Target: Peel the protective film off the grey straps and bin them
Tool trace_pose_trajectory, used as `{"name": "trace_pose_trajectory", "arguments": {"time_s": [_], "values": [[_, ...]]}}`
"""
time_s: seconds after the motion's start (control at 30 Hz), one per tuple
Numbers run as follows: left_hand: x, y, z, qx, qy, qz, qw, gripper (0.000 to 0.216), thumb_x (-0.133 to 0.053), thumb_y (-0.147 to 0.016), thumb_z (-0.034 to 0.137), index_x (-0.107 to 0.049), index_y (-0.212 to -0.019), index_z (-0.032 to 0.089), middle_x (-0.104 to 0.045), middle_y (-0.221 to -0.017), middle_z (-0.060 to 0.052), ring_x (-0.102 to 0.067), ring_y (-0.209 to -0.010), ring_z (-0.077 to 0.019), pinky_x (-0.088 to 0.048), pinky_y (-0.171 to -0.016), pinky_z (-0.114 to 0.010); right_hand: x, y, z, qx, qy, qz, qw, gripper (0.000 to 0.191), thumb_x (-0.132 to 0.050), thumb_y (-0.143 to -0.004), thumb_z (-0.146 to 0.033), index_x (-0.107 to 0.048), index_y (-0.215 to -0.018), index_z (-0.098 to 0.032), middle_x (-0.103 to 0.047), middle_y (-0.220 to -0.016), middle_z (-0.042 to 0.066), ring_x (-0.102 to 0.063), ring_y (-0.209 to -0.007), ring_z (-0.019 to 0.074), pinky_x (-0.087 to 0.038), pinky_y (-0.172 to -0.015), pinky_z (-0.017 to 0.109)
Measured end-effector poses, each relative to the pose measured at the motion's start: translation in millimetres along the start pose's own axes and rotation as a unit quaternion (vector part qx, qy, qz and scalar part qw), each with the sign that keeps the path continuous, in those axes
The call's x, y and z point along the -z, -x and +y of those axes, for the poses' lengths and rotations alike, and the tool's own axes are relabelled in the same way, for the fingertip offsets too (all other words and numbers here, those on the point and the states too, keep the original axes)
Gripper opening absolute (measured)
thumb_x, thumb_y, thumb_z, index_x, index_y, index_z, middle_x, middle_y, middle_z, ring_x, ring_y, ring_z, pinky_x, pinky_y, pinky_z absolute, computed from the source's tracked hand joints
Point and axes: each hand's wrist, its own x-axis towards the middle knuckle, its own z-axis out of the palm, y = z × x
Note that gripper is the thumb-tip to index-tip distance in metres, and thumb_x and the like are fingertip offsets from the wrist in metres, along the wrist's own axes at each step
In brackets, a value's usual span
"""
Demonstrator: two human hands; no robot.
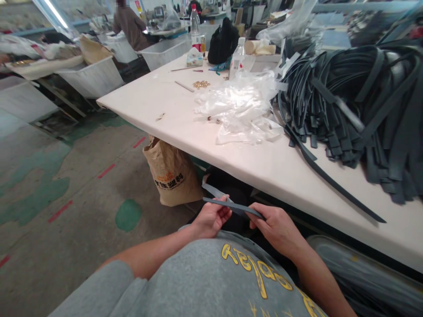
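A dark grey strap (236, 205) is stretched between my two hands, just off the table's front edge. My left hand (216, 215) pinches it near one end, its fingers curled. Around the other part of the strap my right hand (274, 224) is closed, thumb on top. A paler, whitish strip (214, 191) sticks out behind the left fingers; whether it belongs to the strap I cannot tell. To the right on the table lies a big heap of similar dark straps (330, 101), one of them (343, 190) trailing toward the front edge.
On the white table (139, 94) are crumpled clear plastic bags (241, 105), small gold-coloured pieces (201, 84), a plastic bottle (238, 57), a red-capped bottle (195, 26) and a black bag (223, 43). A brown sack (173, 176) stands below. Another person (130, 26) is farther back.
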Motion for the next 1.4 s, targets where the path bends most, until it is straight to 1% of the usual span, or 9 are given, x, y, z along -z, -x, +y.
{"name": "trace_pose_trajectory", "arguments": {"time_s": [0.1, 0.4, 0.53, 0.7, 0.83, 0.97, 1.13, 1.23, 1.4], "values": [[2.2, -2.0, -0.4, -0.003, 0.009, -0.007, 1.0, 0.011, -0.077, -0.077, 0.019, -0.066, -0.079, 0.015, -0.066, -0.067, 0.0, -0.062, -0.059, -0.0099, -0.052, -0.064, -0.023, -2.9, -2.4, 2.1, 0.001, 0.023, 0.006, 1.0, 0.031, -0.045, -0.092, -0.036, -0.061, -0.07, -0.023, -0.066, -0.065, 0.001, -0.057, -0.059, 0.0169, -0.034, -0.057, 0.027], [1.9, -5.4, -11.1, 0.05, 0.018, 0.006, 0.999, 0.01, -0.075, -0.078, 0.019, -0.068, -0.082, 0.014, -0.068, -0.069, -0.002, -0.063, -0.06, -0.0112, -0.052, -0.063, -0.024, -4.7, 5.4, -11.7, -0.028, 0.199, 0.015, 0.98, 0.017, -0.055, -0.088, -0.029, -0.064, -0.075, -0.022, -0.07, -0.07, 0.004, -0.063, -0.065, 0.02, -0.031, -0.057, 0.027], [3.4, -6.4, -12.5, 0.052, 0.011, -0.022, 0.998, 0.012, -0.077, -0.074, 0.014, -0.065, -0.074, 0.014, -0.065, -0.063, 0.0, -0.061, -0.057, -0.0107, -0.05, -0.06, -0.023, -13.2, -13.2, -30.8, -0.004, 0.199, -0.004, 0.98, 0.013, -0.055, -0.088, -0.024, -0.065, -0.08, -0.021, -0.073, -0.08, 0.005, -0.066, -0.073, 0.0205, -0.032, -0.059, 0.027], [10.0, -4.9, -3.5, 0.005, 0.075, -0.041, 0.996, 0.013, -0.074, -0.076, 0.014, -0.069, -0.088, 0.015, -0.068, -0.073, -0.001, -0.065, -0.067, -0.0114, -0.053, -0.071, -0.026, -10.1, -17.8, -18.4, -0.046, 0.197, 0.0, 0.979, 0.018, -0.051, -0.091, -0.027, -0.063, -0.078, -0.022, -0.071, -0.075, 0.005, -0.065, -0.072, 0.0216, -0.031, -0.059, 0.028], [11.8, -6.4, -2.9, 0.029, 0.071, -0.062, 0.995, 0.011, -0.072, -0.08, 0.016, -0.069, -0.091, 0.014, -0.071, -0.082, -0.004, -0.066, -0.073, -0.0125, -0.053, -0.074, -0.026, -14.6, -12.9, -5.1, -0.067, 0.129, -0.006, 0.989, 0.029, -0.042, -0.096, -0.031, -0.059, -0.074, -0.021, -0.069, -0.07, 0.003, -0.063, -0.067, 0.02, -0.033, -0.06, 0.028], [12.1, -8.9, -8.1, 0.029, 0.055, -0.095, 0.994, 0.009, -0.067, -0.084, 0.018, -0.07, -0.091, 0.012, -0.071, -0.087, -0.006, -0.065, -0.075, -0.0129, -0.051, -0.071, -0.025, -24.1, -21.3, -7.1, -0.09, -0.015, -0.039, 0.995, 0.051, -0.028, -0.099, -0.052, -0.058, -0.071, -0.021, -0.062, -0.055, 0.001, -0.06, -0.052, 0.0167, -0.036, -0.055, 0.026], [19.3, -6.9, -4.4, 0.007, 0.045, -0.13, 0.99, 0.008, -0.065, -0.084, 0.015, -0.071, -0.088, 0.012, -0.071, -0.085, -0.007, -0.066, -0.078, -0.0154, -0.052, -0.077, -0.028, -29.6, -40.8, -14.9, -0.065, -0.053, -0.07, 0.994, 0.045, -0.036, -0.096, -0.052, -0.055, -0.07, -0.02, -0.058, -0.051, -0.001, -0.055, -0.044, 0.0141, -0.034, -0.049, 0.025], [26.2, -13.3, 13.5, -0.002, 0.073, -0.093, 0.993, 0.014, -0.061, -0.087, 0.018, -0.07, -0.096, 0.012, -0.073, -0.095, -0.01, -0.067, -0.084, -0.0161, -0.053, -0.078, -0.028, -34.8, -42.7, -16.6, -0.025, -0.062, -0.073, 0.995, 0.039, -0.041, -0.095, -0.043, -0.057, -0.069, -0.019, -0.061, -0.056, -0.001, -0.053, -0.046, 0.0125, -0.033, -0.05, 0.024], [52.0, -48.5, 57.4, -0.106, 0.084, 0.082, 0.987, 0.009, -0.059, -0.088, 0.012, -0.068, -0.089, 0.012, -0.072, -0.077, -0.007, -0.066, -0.065, -0.0132, -0.054, -0.065, -0.025, -42.9, -25.4, -17.7, 0.026, -0.01, -0.073, 0.997, 0.03, -0.047, -0.091, -0.032, -0.06, -0.067, -0.019, -0.062, -0.058, 0.0, -0.054, -0.055, 0.0138, -0.032, -0.055, 0.025]]}}
